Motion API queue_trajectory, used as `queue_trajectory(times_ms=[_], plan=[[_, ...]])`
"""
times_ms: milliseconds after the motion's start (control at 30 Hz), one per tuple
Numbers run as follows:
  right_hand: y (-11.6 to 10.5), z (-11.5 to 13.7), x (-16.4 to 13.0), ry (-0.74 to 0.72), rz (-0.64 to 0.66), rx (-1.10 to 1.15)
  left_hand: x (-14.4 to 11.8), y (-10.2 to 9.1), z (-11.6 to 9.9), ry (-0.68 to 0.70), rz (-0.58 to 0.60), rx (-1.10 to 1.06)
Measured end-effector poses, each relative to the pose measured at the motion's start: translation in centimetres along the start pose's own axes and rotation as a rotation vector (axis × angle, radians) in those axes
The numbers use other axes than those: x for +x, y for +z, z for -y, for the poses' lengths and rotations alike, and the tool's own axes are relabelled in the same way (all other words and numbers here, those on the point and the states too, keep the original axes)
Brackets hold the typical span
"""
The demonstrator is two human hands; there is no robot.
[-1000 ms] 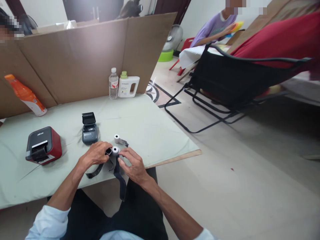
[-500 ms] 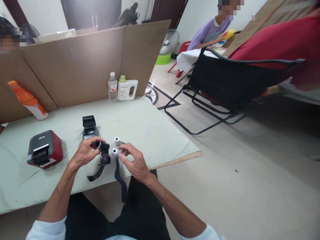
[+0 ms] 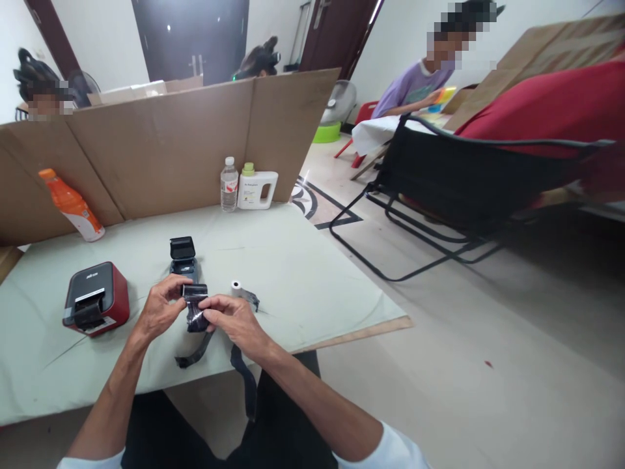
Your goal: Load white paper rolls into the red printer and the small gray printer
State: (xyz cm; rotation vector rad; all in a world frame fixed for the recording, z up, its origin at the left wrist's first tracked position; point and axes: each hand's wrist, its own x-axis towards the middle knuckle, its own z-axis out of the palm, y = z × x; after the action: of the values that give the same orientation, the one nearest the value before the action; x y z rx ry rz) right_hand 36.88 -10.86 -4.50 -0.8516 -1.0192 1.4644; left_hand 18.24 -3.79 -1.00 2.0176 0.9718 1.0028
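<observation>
— Two printers sat at the left, then?
— Yes: a red-and-black box printer [image 3: 96, 306], then a small dark grey printer with its lid up [image 3: 184, 259].
— And the hands?
— The left hand [image 3: 157, 312] and right hand [image 3: 234, 323] both pinched a crumpled black plastic wrapper [image 3: 195, 307] above the pale green table [image 3: 303, 273], its long axis running top to bottom, black strips [image 3: 243, 371] dangling.
— Further right?
— A small white paper roll [image 3: 236, 286] lay just beside them, nothing in between.
</observation>
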Motion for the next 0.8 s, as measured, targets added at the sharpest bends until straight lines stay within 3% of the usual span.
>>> queue_trajectory(times_ms=[133,267,500,700,800], plan=[[0.4,-0.1,2.0,0.061,-0.026,-0.036,0.6,-0.9,2.3,0.049,-0.059,0.108],[0.8,-0.5,5.8,0.11,-0.042,-0.027,3.2,-1.8,5.6,0.063,-0.101,0.248],[1.3,-1.0,11.5,0.22,-0.185,-0.106,7.7,-1.7,10.0,-0.055,-0.099,0.49],[0.2,-2.0,11.7,0.221,-0.165,-0.154,8.3,-1.5,10.4,-0.062,-0.092,0.483],[-1.1,-2.3,10.9,0.09,-0.166,-0.243,7.4,-2.0,9.0,-0.035,-0.088,0.433]])
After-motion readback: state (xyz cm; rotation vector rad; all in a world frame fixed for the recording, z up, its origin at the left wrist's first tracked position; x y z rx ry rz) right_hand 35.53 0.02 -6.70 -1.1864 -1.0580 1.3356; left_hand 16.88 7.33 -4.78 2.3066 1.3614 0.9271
